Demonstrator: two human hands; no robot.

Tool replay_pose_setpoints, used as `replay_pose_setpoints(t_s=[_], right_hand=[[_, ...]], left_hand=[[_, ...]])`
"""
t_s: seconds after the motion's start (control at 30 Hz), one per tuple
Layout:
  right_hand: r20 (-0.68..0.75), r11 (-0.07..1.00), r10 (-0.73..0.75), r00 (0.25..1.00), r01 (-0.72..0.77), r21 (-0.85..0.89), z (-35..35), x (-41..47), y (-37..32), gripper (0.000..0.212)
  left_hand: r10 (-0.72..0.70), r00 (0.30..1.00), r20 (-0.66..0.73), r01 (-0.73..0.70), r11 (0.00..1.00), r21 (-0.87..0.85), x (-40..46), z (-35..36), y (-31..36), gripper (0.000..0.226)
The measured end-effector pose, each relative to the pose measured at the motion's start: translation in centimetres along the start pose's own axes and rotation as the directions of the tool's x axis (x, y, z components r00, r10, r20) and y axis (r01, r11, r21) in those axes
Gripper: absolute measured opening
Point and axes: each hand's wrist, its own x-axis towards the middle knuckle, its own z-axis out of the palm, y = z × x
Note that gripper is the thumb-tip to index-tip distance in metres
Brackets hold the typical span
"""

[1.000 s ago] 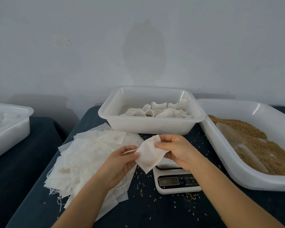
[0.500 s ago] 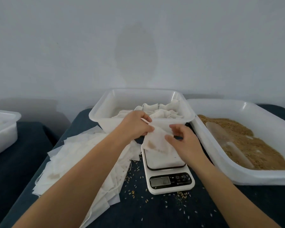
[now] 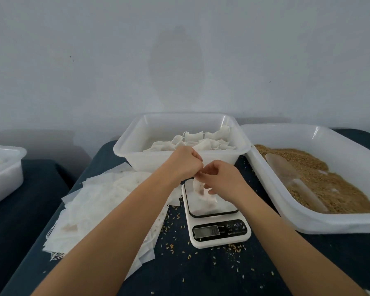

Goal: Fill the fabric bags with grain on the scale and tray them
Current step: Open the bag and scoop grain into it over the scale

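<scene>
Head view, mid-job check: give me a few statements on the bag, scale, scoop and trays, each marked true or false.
1. Both hands, left hand and right hand, hold the fabric bag over the scale. True.
2. The scoop is in the right hand. False: it lies in the grain tray, on the grain.
3. The filled bags sit in the tray behind the scale. True.
4. The pile of empty bags lies right of the scale. False: it lies to its left.
5. No grain has spilled. False: loose grains dot the dark cloth around the scale.
</scene>
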Motion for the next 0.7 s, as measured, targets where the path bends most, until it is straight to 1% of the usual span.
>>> replay_pose_setpoints(t_s=[0.07, 0.13, 0.2, 0.23, 0.27, 0.33, 0.4, 0.47, 0.57, 0.63, 0.7], right_hand=[[0.005, 0.998, -0.005, 1.0, 0.006, -0.06, -0.2, 0.3, -0.3, 0.008], [-0.002, 0.995, -0.016, 1.0, 0.016, -0.094, -0.6, 0.5, -0.4, 0.006], [0.001, 0.999, -0.012, 1.0, 0.012, -0.044, -1.2, 0.8, -0.4, 0.006], [0.007, 1.0, -0.009, 1.0, 0.009, 0.009, -1.6, 0.9, -0.4, 0.007], [0.015, 0.997, -0.01, 1.0, 0.009, 0.072, -1.9, 0.9, -0.4, 0.009], [0.038, 0.983, -0.013, 0.999, 0.006, 0.181, -2.5, 1.0, -0.4, 0.014], [0.076, 0.967, -0.003, 0.997, -0.016, 0.253, -3.0, 1.1, -0.4, 0.022], [0.089, 0.961, 0.001, 0.996, -0.025, 0.275, -3.3, 1.2, -0.5, 0.023], [0.087, 0.971, -0.003, 0.996, -0.018, 0.237, -3.5, 1.4, -0.5, 0.018], [0.135, 0.977, -0.003, 0.991, -0.026, 0.212, -3.4, 1.3, -0.5, 0.018], [0.183, 0.978, -0.001, 0.983, -0.038, 0.206, -3.2, 1.3, -0.6, 0.026]], left_hand=[[-0.002, 0.999, 0.047, 0.001, 1.0, 0.016, -0.2, -0.1, 0.2, 0.021], [0.033, 0.994, 0.101, -0.036, 0.999, 0.03, -0.6, -0.3, 0.3, 0.02], [0.14, 0.977, 0.162, -0.153, 0.986, 0.068, -1.1, -0.7, 0.2, 0.018], [0.215, 0.958, 0.192, -0.242, 0.961, 0.131, -1.4, -0.9, 0.0, 0.019], [0.285, 0.932, 0.222, -0.333, 0.917, 0.221, -1.6, -1.1, -0.2, 0.023], [0.395, 0.873, 0.285, -0.481, 0.791, 0.378, -1.8, -1.3, -0.8, 0.027], [0.454, 0.831, 0.321, -0.556, 0.701, 0.447, -2.0, -1.2, -1.3, 0.024], [0.521, 0.803, 0.29, -0.594, 0.655, 0.468, -2.0, -1.3, -1.7, 0.023], [0.613, 0.763, 0.206, -0.628, 0.628, 0.459, -2.1, -1.6, -1.8, 0.017], [0.633, 0.745, 0.211, -0.643, 0.595, 0.482, -2.1, -1.5, -1.7, 0.017], [0.641, 0.732, 0.229, -0.648, 0.552, 0.524, -2.2, -1.4, -1.6, 0.019]])
